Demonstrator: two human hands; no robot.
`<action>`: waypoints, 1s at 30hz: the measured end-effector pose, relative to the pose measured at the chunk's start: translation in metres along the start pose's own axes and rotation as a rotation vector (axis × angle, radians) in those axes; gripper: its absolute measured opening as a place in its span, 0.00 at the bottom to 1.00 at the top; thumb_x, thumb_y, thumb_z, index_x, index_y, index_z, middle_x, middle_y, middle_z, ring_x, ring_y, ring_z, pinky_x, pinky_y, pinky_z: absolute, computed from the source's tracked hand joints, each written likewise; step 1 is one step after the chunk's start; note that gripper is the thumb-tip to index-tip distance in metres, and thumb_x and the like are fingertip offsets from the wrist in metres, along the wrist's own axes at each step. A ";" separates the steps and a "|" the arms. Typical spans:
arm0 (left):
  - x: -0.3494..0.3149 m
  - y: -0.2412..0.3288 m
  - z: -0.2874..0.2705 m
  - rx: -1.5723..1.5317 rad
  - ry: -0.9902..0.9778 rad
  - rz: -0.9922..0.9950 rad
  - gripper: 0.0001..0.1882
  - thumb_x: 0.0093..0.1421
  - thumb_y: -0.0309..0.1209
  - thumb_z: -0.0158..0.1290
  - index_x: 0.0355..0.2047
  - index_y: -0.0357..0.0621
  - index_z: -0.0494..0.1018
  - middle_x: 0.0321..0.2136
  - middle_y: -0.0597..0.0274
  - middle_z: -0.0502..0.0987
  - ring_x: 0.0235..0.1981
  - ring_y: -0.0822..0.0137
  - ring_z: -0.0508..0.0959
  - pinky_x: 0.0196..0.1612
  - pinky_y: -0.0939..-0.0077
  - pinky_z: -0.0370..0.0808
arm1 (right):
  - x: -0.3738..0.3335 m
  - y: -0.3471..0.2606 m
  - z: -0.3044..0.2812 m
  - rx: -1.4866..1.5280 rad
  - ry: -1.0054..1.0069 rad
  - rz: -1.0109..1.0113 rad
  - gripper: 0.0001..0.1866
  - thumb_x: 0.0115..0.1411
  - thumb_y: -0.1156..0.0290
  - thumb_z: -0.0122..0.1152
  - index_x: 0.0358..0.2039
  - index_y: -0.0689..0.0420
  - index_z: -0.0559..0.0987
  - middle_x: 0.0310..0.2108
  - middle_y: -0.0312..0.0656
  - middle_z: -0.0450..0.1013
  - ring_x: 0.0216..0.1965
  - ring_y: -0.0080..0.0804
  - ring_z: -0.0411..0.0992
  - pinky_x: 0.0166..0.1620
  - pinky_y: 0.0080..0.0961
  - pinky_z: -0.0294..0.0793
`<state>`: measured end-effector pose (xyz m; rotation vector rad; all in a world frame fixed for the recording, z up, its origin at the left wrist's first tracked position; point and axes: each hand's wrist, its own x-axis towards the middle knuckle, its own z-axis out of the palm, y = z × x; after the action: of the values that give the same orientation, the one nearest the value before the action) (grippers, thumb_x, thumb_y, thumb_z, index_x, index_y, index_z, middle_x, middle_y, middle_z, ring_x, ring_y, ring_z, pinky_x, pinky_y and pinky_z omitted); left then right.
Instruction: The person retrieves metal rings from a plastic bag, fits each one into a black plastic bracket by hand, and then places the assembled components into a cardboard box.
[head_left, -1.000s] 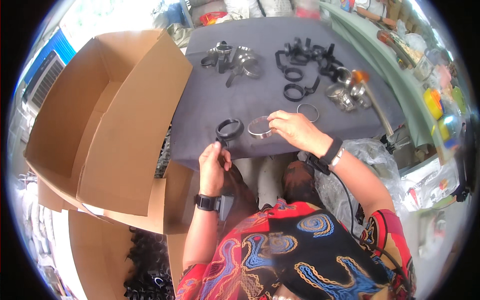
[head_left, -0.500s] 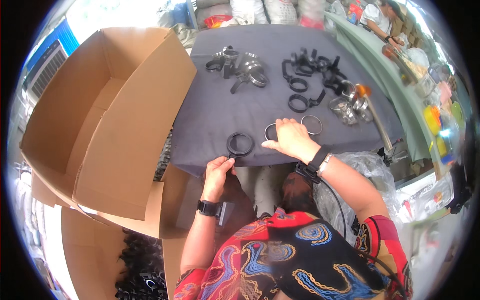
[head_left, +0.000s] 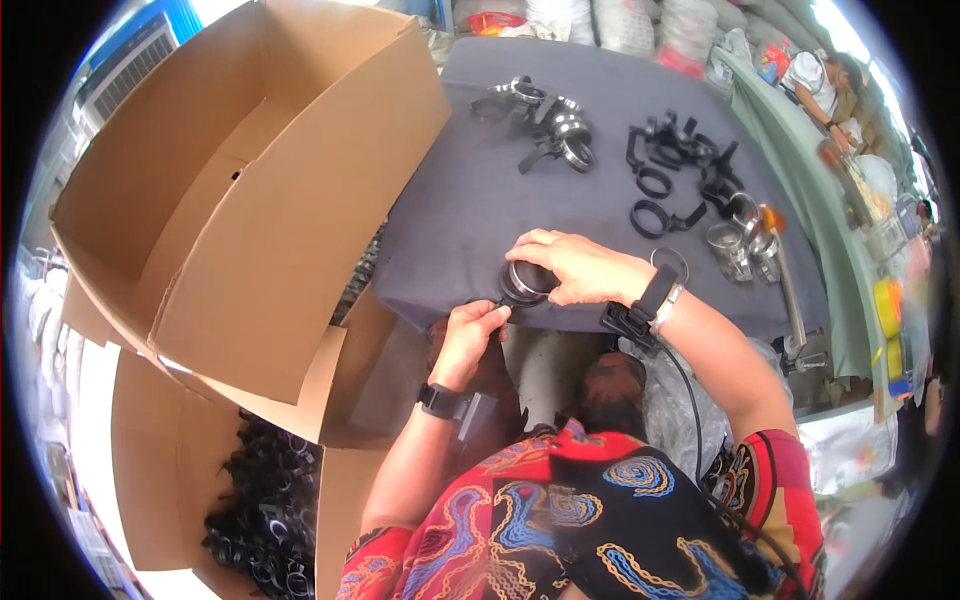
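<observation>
Near the table's front edge, my left hand point(head_left: 472, 342) pinches the short handle of a black ring point(head_left: 512, 299). My right hand point(head_left: 585, 268) is closed on a thin silver ring point(head_left: 517, 278), which sits over or against the black ring; how far the two fit together is hidden by my fingers. Another silver ring point(head_left: 670, 265) lies on the cloth just right of my right wrist. Farther right are a black ring with a handle point(head_left: 651, 218) and a small stack of silver rings point(head_left: 729, 250).
A grey cloth-covered table point(head_left: 460, 220) carries black handled rings fitted with silver bands point(head_left: 570, 128) and a pile of black rings point(head_left: 685, 150). An orange-headed tool point(head_left: 787, 275) lies right. Large cardboard box point(head_left: 300, 210) stands left; a lower box point(head_left: 165, 470) holds black rings. Another person point(head_left: 812, 88) sits far right.
My right hand has picked up a silver ring and brought it left onto the black ring in my left hand. The view has shifted, so the table appears farther right.
</observation>
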<state>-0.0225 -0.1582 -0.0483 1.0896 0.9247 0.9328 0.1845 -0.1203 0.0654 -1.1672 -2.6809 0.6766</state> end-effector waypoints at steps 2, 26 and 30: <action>0.000 -0.001 0.000 -0.006 0.003 -0.003 0.10 0.61 0.30 0.52 0.23 0.39 0.74 0.19 0.66 0.74 0.24 0.76 0.71 0.32 0.80 0.66 | 0.008 0.004 0.005 -0.025 -0.037 -0.042 0.37 0.39 0.82 0.61 0.55 0.59 0.69 0.54 0.47 0.64 0.53 0.46 0.66 0.52 0.37 0.70; -0.002 0.000 0.001 0.043 0.005 -0.052 0.10 0.62 0.27 0.48 0.25 0.36 0.73 0.22 0.65 0.74 0.26 0.74 0.71 0.34 0.79 0.66 | 0.047 0.004 0.065 -0.255 0.131 0.054 0.29 0.64 0.53 0.47 0.58 0.61 0.67 0.64 0.49 0.57 0.67 0.44 0.50 0.64 0.56 0.50; -0.005 0.011 0.005 0.047 0.023 -0.052 0.09 0.63 0.26 0.47 0.27 0.36 0.73 0.22 0.66 0.74 0.26 0.75 0.70 0.35 0.79 0.66 | 0.051 0.001 0.068 -0.238 0.154 0.103 0.30 0.64 0.53 0.47 0.59 0.60 0.66 0.65 0.48 0.56 0.68 0.43 0.49 0.65 0.56 0.49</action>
<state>-0.0212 -0.1623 -0.0359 1.0919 0.9938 0.8860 0.1294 -0.1069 0.0020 -1.3599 -2.6393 0.2704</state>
